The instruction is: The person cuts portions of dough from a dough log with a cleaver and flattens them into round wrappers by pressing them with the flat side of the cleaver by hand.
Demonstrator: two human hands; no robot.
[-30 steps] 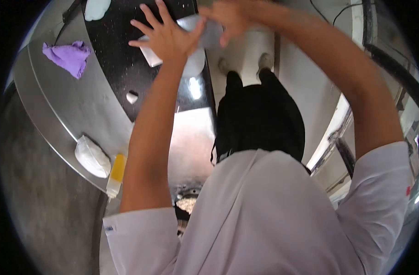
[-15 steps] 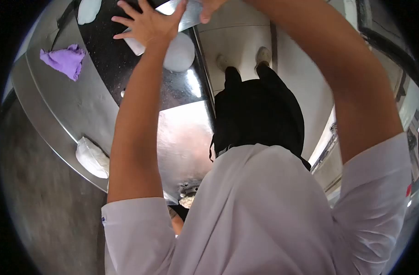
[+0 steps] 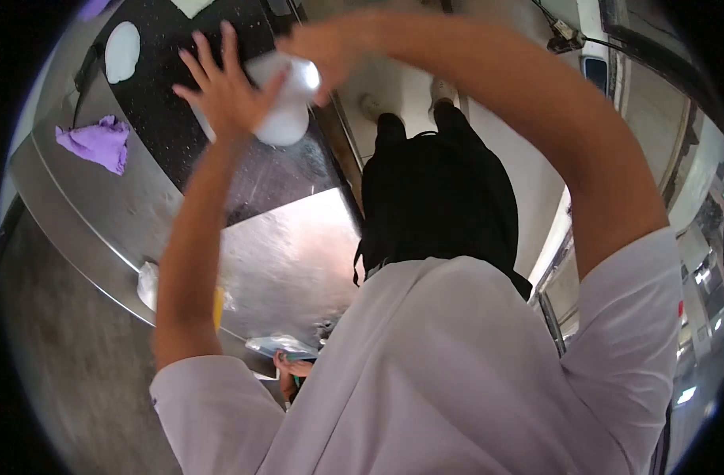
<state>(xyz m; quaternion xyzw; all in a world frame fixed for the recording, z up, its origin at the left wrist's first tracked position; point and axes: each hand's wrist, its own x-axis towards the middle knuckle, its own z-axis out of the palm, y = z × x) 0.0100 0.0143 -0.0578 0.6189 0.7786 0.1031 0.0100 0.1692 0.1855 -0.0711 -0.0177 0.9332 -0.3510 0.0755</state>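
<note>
My left hand is open, its fingers spread over the black speckled board. Its thumb reaches across a flat, shiny metal blade, though I cannot tell whether it touches. At the blade's far right side is my right hand, blurred by motion; it seems closed on the blade, whose handle is hidden. A pale round disc, like a thin sheet of dough, lies beneath and beside the blade. To the left of my left hand lies a white oval piece.
A crumpled purple cloth lies on the steel counter. Behind my left forearm is a white bundle. Another person's hand shows near a clear plastic packet. The floor is to the right.
Both hands have come nearer to my body, and the right hand and blade have also shifted left. The view has shifted; another person's hand and the plastic packet now show at the bottom.
</note>
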